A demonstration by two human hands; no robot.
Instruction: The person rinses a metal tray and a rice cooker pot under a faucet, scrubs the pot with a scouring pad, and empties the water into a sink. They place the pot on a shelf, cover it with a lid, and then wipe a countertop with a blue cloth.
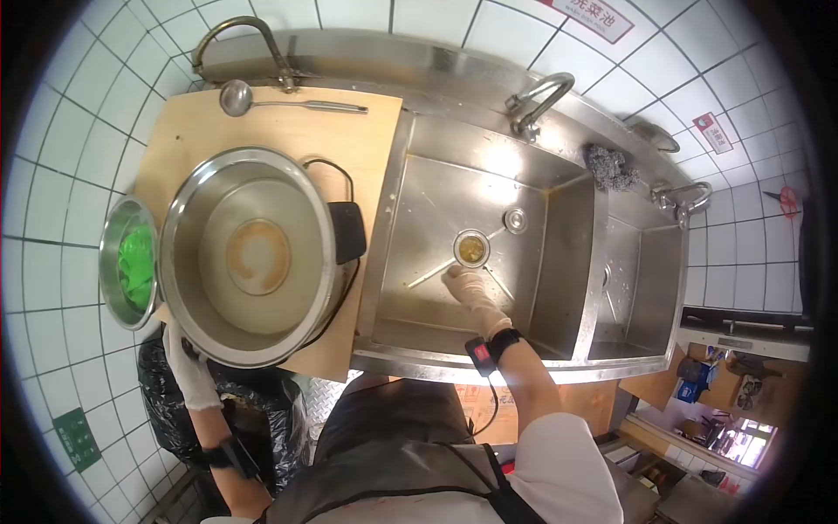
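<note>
My right hand (466,285), in a pale glove, reaches into the large sink (419,201). Its fingers are curled at the near rim of the round drain (471,251), which has yellowish bits in it; whatever they grip is hidden. A small round metal drain piece (515,218) lies just behind on the sink floor. My left hand (185,362), also gloved, is at the lower left side of the big steel pot (236,162), next to a dark part there. I cannot make out its fingers well. Cloudy liquid and a brownish ring show inside the pot.
On the wooden board (384,131) lies a ladle (236,98). A steel bowl (112,262) with something green stands left of the pot. Taps (528,109) line the back. Steel wool (611,166) sits by the second sink (642,288). A black bag (288,410) is below left.
</note>
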